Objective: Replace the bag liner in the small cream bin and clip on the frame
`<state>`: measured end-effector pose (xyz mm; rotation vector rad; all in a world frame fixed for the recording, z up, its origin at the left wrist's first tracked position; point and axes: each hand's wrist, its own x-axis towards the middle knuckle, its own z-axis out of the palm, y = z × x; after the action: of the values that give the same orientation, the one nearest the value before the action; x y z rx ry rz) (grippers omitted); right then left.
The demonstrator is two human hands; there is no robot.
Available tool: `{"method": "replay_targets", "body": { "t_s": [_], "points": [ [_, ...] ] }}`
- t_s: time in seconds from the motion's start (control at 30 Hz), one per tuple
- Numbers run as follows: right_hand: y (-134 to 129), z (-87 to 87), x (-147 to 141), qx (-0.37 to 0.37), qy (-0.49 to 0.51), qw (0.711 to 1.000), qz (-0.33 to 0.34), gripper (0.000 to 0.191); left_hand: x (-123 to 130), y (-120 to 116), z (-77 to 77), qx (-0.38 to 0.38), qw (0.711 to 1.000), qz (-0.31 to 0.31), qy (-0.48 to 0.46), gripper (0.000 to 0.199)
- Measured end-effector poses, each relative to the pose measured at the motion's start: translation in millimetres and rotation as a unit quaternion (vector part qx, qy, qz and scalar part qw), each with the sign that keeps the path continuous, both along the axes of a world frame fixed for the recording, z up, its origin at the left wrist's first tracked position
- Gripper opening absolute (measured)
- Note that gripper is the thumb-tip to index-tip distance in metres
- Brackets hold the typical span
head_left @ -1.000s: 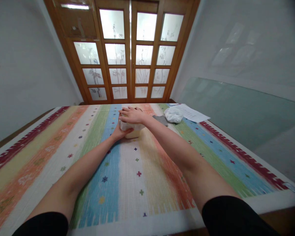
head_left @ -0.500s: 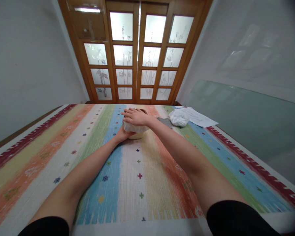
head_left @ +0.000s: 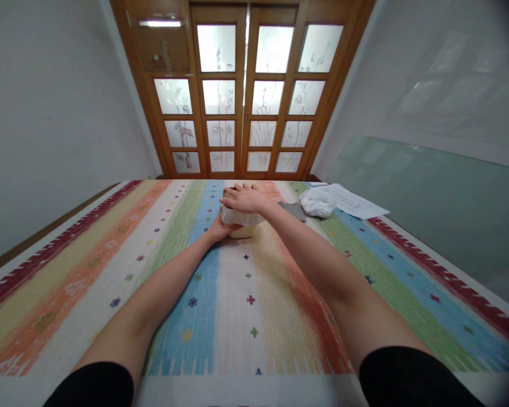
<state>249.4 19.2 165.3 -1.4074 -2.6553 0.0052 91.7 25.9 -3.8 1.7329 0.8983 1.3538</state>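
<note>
A pale yellow, rounded container [head_left: 242,232] stands on the striped tablecloth in the middle of the table. White, thin material, like a cloth or soft plastic, [head_left: 241,217] covers its near upper side; which of the two I cannot tell. My left hand [head_left: 220,227] is wrapped round the container's left side, its fingertips partly hidden beneath the white material. Across the top lies my right hand [head_left: 246,199], fingers stretched and spread, the palm over the white material. A brownish patch shows at the container's top behind the fingers. Most of the top is hidden by that hand.
Right of the container lie a grey cloth [head_left: 292,211], a crumpled white bundle [head_left: 318,202] and printed paper sheets [head_left: 356,202]. The striped tablecloth [head_left: 233,316] covers the table. Wooden doors with glass panes [head_left: 245,90] stand beyond its far edge, and a greenish panel [head_left: 428,198] leans at the right.
The whole view has shifted slightly, so everything sits a little further right. My right hand's fingers have moved slightly across the top; my left hand keeps its hold.
</note>
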Motion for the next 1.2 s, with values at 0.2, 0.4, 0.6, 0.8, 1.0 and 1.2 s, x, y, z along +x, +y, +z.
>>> {"method": "replay_targets", "body": {
  "t_s": [0.2, 0.4, 0.6, 0.8, 1.0, 1.2],
  "points": [
    [7, -1.5, 20, -0.035, 0.018, 0.999, -0.002, 0.087, -9, 1, -1.8, -0.003, 1.000, 0.001, 0.003, 0.083],
    [12, -12.7, 34, -0.011, 0.056, 0.998, 0.016, 0.087, -8, 1, -2.2, -0.011, 1.000, -0.007, -0.001, 0.078],
    [15, -18.2, 37, -0.007, 0.134, 0.990, 0.028, 0.080, -5, 1, -1.2, -0.012, 1.000, 0.004, -0.005, 0.085],
    [9, -19.8, 43, 0.007, 0.187, 0.982, 0.031, 0.066, -3, 1, -1.3, -0.018, 1.000, -0.003, 0.000, 0.085],
    [4, -17.4, 34, 0.023, 0.120, 0.992, -0.007, 0.072, -5, -1, -1.7, -0.016, 1.000, 0.008, -0.009, 0.088],
    [7, -25.5, 30, 0.023, 0.162, 0.985, -0.058, 0.091, -8, 2, -6.8, -0.028, 0.999, 0.005, -0.020, 0.094]
  ]
}}
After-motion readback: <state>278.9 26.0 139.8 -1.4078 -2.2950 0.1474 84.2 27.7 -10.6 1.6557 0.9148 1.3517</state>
